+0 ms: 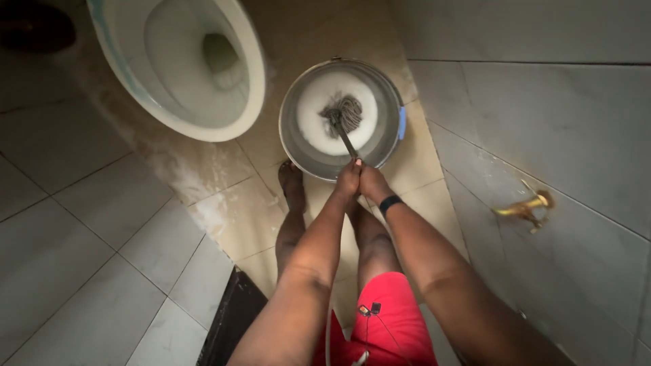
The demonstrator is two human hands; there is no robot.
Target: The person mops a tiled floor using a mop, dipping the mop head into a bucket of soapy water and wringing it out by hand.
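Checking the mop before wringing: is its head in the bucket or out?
In. The mop head sits in white foamy water inside the metal bucket.

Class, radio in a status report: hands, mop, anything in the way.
Left hand and right hand shut on mop handle. Mop head in bucket. Toilet beside.

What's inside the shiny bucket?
The metal bucket holds white foamy water, with a grey string mop head dipped in it. Foam hides whatever lies beneath, including the bucket's bottom.
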